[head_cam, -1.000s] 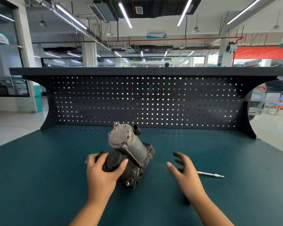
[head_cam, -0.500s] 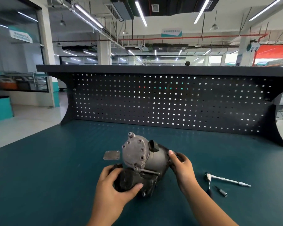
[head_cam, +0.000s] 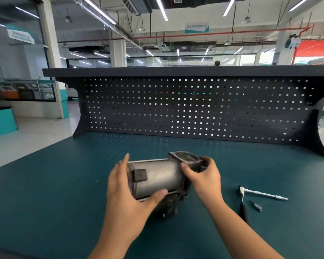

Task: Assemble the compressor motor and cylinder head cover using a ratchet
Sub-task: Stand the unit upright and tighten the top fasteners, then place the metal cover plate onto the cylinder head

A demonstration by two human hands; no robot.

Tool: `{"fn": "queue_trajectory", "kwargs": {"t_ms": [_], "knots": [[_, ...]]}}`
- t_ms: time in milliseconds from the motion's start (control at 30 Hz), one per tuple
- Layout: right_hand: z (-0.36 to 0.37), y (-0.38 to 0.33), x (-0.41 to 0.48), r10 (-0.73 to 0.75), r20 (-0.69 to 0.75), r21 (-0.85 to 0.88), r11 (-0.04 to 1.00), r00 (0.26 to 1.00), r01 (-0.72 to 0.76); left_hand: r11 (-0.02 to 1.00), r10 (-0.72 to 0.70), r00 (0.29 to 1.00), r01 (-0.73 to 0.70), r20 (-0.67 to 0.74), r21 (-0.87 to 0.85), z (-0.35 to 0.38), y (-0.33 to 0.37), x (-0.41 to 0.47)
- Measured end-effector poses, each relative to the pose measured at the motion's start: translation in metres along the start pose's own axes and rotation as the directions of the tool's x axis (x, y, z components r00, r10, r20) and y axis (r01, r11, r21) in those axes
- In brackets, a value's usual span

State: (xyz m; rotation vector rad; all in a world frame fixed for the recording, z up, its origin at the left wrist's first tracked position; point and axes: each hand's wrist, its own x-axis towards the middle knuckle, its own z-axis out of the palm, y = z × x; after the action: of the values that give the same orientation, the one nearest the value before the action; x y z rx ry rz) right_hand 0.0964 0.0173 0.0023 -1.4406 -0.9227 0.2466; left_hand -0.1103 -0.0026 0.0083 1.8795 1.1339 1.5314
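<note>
Both hands grip the compressor motor [head_cam: 157,176]
The left hand [head_cam: 127,199] clasps its capped end, the right hand [head_cam: 204,178] its housing (ratchet [head_cam: 241,190] lies well apart).

Your worktop [head_cam: 64,202] was deep teal. At centre frame, your compressor motor [head_cam: 157,176] was dull grey with a black square patch. Above it, the pegboard [head_cam: 195,109] was near-black, gridded with small square holes. At lower right, the ratchet [head_cam: 243,212] was silver-headed and black-handled.

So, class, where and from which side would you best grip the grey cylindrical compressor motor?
The grey cylindrical compressor motor lies sideways on the teal bench, so I'd take both ends: left hand round the smooth barrel from the left, right hand on the square flange from the right.
</note>
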Motion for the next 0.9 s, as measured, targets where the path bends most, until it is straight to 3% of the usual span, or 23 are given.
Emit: {"fn": "queue_trajectory", "kwargs": {"t_ms": [133,400,500,567,633,733,900], "knots": [[0.011,-0.016,-0.025,-0.143,-0.003,-0.108,0.984,0.99,0.141,0.987,-0.156,0.983,0.157,-0.095,0.011,-0.005,-0.015,-0.005],[0.008,-0.02,-0.047,-0.162,-0.01,-0.058,0.985,0.987,0.162,0.992,-0.12,0.981,0.113,-0.15,-0.055,-0.017,-0.039,0.004],[-0.016,-0.017,-0.035,0.009,0.017,0.227,0.974,1.0,-0.013,0.987,-0.135,0.984,0.123,-0.115,-0.101,-0.018,-0.046,0.011],[-0.033,-0.015,-0.013,0.171,0.188,0.41,0.881,0.967,-0.235,0.977,-0.137,0.988,0.123,-0.067,-0.173,-0.016,-0.049,0.021],[-0.044,-0.014,0.004,0.209,0.401,0.433,0.815,0.892,-0.385,0.961,-0.147,0.989,0.139,-0.013,-0.24,-0.014,-0.053,0.031],[-0.054,-0.012,0.003,0.095,0.503,0.311,0.908,0.859,-0.282,0.93,-0.15,0.987,0.16,0.056,-0.33,-0.01,-0.059,0.043],[-0.083,-0.005,-0.024,-0.098,0.425,0.235,0.972,0.9,-0.005,0.852,-0.173,0.966,0.244,0.19,-0.464,0.016,-0.057,0.062]]}}
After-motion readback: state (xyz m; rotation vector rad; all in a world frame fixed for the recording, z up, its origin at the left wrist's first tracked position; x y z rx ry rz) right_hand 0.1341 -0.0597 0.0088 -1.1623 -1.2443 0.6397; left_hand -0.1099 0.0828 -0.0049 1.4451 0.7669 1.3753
